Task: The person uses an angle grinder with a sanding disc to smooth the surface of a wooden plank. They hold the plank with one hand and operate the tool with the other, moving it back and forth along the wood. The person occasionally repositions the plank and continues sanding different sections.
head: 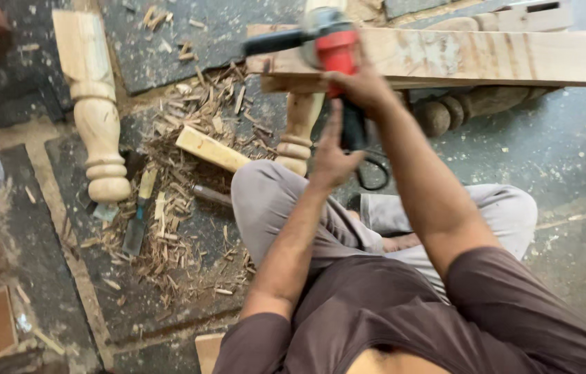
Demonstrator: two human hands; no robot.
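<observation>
I sit on the floor in grey trousers. My right hand [364, 86] grips the red body of an angle grinder [334, 52] with a black side handle, held against a long pale wooden plank [487, 59]. My left hand [331, 156] sits lower, fingers around the grinder's black rear grip, where its black cord [376, 173] loops down. A turned wooden leg [298, 131] stands under the plank, just beyond my knee.
A second turned wooden leg [95, 104] lies at the left. Wood chips and shavings [182, 201] litter the floor around a short wood block [211, 149] and a chisel [139, 215]. Darker turned legs [469, 107] lie under the plank at right.
</observation>
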